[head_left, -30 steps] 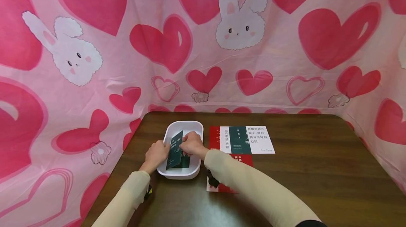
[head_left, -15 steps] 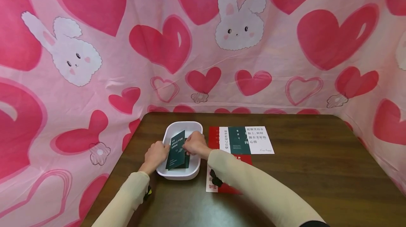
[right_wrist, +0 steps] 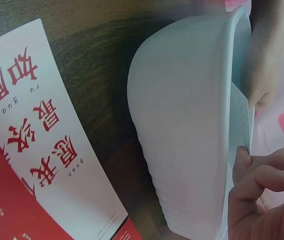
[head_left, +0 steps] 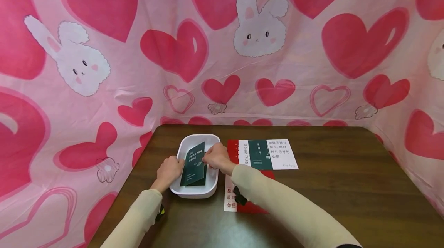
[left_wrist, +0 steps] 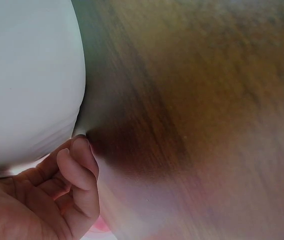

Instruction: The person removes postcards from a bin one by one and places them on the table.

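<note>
A white plastic basin [head_left: 192, 194] stands at the table's left side. Inside it a dark green card [head_left: 195, 165] with white print is tilted up, and another green card [head_left: 202, 182] shows beneath. My right hand [head_left: 218, 158] pinches the tilted card at its right edge, over the basin's right rim; the right wrist view shows thumb and finger on the card's pale back [right_wrist: 241, 112]. At the left rim, my left hand [head_left: 170, 171] holds the basin; in the left wrist view its fingers curl [left_wrist: 79, 175] against the outer wall [left_wrist: 26, 75].
Right of the basin lies an overlapping row of cards: red [head_left: 232, 148], white [head_left: 244, 155], green [head_left: 257, 159] and white [head_left: 282, 159]. Nearer, a white card [head_left: 230, 203] and a red card [head_left: 250, 206] lie partly under my right forearm. A pink heart-patterned cloth [head_left: 208, 55] hangs behind the table.
The tilted green card has turned to show more of its printed front. My right hand has moved slightly right with it; my left hand stays at the rim.
</note>
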Demonstrator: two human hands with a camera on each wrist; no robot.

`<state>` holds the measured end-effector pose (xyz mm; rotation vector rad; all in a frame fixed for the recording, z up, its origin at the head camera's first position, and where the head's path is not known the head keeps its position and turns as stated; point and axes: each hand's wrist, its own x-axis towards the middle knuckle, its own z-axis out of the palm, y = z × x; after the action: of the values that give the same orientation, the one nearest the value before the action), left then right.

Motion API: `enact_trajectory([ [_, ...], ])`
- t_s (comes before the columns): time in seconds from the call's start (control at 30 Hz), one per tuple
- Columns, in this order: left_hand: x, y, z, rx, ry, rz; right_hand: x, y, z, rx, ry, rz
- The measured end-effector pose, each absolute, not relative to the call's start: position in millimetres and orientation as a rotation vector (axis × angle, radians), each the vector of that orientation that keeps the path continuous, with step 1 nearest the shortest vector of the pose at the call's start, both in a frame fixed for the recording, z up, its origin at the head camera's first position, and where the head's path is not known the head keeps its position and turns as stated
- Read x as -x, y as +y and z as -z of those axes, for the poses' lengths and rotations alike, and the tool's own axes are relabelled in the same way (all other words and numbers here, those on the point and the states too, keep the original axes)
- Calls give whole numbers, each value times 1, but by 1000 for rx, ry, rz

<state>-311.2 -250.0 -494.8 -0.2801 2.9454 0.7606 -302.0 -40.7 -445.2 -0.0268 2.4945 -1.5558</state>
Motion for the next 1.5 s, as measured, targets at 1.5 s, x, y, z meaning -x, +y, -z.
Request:
enact_trajectory([
  [1.5, 311, -250, 497, 262, 2947, -810, 289, 6, 442, 1, 2510, 1693],
])
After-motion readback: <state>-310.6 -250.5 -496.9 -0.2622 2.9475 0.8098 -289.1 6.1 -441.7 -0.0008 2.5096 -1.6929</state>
